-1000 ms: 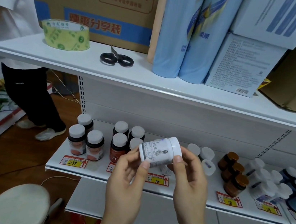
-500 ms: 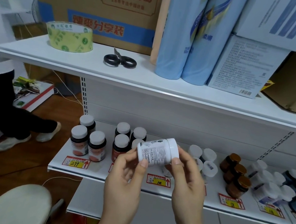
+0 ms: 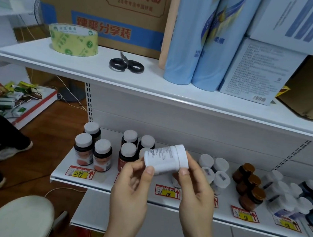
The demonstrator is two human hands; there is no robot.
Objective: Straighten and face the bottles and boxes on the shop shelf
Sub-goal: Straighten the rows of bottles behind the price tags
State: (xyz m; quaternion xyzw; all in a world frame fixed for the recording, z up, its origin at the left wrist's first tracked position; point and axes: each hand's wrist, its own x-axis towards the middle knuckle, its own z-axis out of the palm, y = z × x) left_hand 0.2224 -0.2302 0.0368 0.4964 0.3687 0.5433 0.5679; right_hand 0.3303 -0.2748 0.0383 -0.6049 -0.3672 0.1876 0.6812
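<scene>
White plastic pill bottle (image 3: 166, 160) sideways, pinched by your left hand (image 3: 132, 190) and right hand (image 3: 197, 193) fingertips; loose pinch could drop it onto dark jars (image 3: 128, 154) at 10 o'clock.

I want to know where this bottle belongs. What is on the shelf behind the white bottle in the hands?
Behind the white bottle, a white-capped bottle shows partly beside the dark red-labelled bottles. The 108 price tag is below. The shelf spot behind the right hand is mostly covered.

Shop: price tags (image 3: 168, 191) along white shelf (image 3: 141, 195) of bottles (image 3: 102, 155).
</scene>
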